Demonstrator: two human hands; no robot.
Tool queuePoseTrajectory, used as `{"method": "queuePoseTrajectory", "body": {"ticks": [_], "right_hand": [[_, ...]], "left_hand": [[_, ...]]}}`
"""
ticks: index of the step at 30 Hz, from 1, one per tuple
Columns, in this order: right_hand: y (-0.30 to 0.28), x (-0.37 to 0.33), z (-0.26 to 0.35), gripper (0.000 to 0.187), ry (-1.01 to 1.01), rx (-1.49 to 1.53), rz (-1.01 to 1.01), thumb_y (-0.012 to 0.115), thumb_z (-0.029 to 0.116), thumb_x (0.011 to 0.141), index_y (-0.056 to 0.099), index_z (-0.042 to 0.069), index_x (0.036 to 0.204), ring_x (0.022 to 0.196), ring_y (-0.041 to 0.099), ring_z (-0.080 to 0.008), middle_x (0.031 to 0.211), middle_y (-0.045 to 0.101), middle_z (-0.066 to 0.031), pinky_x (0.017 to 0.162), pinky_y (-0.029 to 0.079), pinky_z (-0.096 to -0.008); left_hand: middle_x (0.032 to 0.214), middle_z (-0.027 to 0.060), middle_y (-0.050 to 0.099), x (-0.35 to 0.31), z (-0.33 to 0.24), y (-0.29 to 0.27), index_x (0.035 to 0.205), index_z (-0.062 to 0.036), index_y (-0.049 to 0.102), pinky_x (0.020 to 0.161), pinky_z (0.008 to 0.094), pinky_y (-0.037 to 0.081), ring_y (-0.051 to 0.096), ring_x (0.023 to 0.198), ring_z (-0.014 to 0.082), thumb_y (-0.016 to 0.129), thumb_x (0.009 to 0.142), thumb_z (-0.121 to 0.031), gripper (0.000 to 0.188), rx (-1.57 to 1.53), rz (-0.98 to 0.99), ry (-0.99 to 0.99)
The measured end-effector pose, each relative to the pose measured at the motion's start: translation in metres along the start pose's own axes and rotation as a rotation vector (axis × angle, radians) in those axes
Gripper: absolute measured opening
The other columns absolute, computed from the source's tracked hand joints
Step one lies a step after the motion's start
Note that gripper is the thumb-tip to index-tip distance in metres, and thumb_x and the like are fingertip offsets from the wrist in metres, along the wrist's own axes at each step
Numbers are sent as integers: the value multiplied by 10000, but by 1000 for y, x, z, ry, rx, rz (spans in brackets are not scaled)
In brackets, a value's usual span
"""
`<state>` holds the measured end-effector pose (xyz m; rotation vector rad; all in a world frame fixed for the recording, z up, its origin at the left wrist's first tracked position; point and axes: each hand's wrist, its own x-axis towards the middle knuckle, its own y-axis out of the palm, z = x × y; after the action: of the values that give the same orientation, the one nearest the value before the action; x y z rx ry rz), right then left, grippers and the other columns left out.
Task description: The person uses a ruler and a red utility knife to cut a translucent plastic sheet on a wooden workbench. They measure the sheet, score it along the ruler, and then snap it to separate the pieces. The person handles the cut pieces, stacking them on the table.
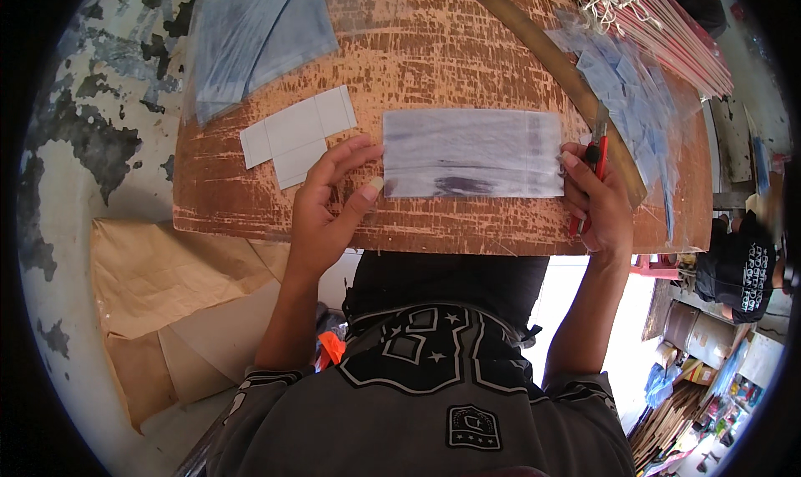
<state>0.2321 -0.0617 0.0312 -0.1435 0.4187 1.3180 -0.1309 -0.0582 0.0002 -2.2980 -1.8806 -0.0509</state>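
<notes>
A see-through plastic sheet [472, 153], rectangular and whitish, lies flat on the worn brown tabletop [400, 60] in front of me. My left hand [338, 198] is at its left edge, thumb and fingers apart and holding nothing. At the sheet's right edge, my right hand [599, 195] is closed round a red utility knife [600, 157] whose blade points away from me. The fingertips of that hand reach the sheet's edge. Just beyond my left hand lies a white paper template [298, 135] with fold lines, shaped like a stepped T.
Bluish plastic sheets [267, 35] are piled at the far left. A long brown metal ruler [567, 77] curves past blue plastic scraps [626, 93] on the right. Pink rods with white strings [667, 27] lie at the far right. Brown paper [179, 277] hangs below the table's left side.
</notes>
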Motion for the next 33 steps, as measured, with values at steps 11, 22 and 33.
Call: {"method": "queuePoseTrajectory", "body": {"ticks": [11, 22, 33], "right_hand": [[14, -6, -6, 328, -382, -725, -230, 746, 200, 1037, 662, -44, 1240, 812, 712, -236, 892, 720, -122, 772, 566, -394], [-6, 16, -6, 371, -688, -1087, -625, 732, 69, 964, 653, 28, 1324, 1080, 640, -461, 1185, 594, -234, 936, 529, -540], [-63, 69, 5, 465, -682, -1228, -725, 814, 264, 950, 718, 105, 1377, 1141, 647, -394, 1219, 682, -170, 984, 476, -538]], "left_hand": [[1446, 185, 698, 2, -6, -3, 1566, 21, 501, 1175, 367, 460, 622, 1381, 222, 696, 1061, -117, 558, -50, -12, -126], [1396, 157, 731, 11, -31, 12, 1571, -55, 547, 1092, 370, 511, 657, 1334, 234, 671, 1076, -144, 518, 269, -69, -122], [1308, 102, 764, 13, -28, 11, 1552, -46, 576, 818, 245, 498, 642, 1027, 100, 730, 1062, -176, 530, 232, -71, -125]]}}
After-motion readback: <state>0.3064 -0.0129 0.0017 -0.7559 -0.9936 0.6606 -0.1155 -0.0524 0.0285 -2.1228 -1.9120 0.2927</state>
